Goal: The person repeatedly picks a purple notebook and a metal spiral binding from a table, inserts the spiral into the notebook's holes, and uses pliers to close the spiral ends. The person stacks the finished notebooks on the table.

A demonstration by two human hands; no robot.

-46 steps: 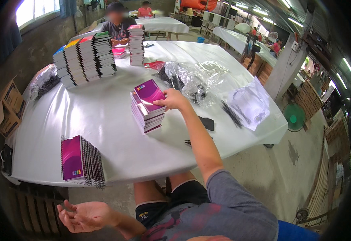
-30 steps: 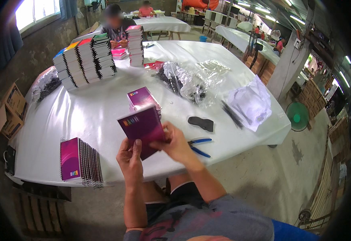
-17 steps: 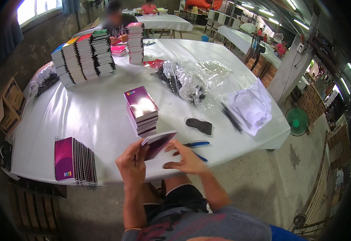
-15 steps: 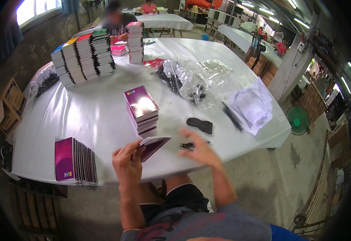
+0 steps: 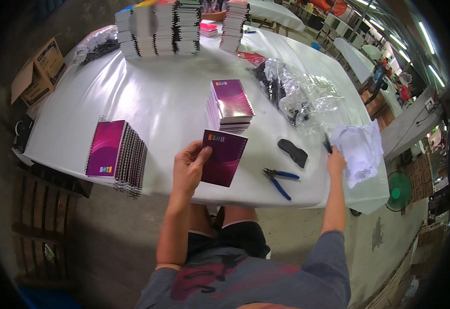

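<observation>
My left hand (image 5: 188, 164) pinches a purple-covered notebook (image 5: 225, 159) by its left edge. A row of small holes runs along the notebook's right side, and no coil shows in it. Far to the right, my right hand (image 5: 337, 162) has its fingers closed on a black spiral coil (image 5: 328, 142) beside crumpled white sheeting (image 5: 363, 154). Behind the held notebook stands a stack of similar purple notebooks (image 5: 232, 100). Between my hands lie blue-handled cutting pliers (image 5: 280, 177), spread apart, and a dark flat piece (image 5: 293, 152).
Spiral-bound purple notebooks (image 5: 106, 149) are piled at the table's left front. Tall notebook stacks (image 5: 186, 31) line the far side. Clear plastic wrapping (image 5: 307, 98) with black coils lies at the right back. A cardboard box (image 5: 44, 72) stands beyond the left edge.
My right hand has moved right, from near the pliers to the coils, and closed there. My left hand has turned the notebook so its cover faces up. The view has shifted.
</observation>
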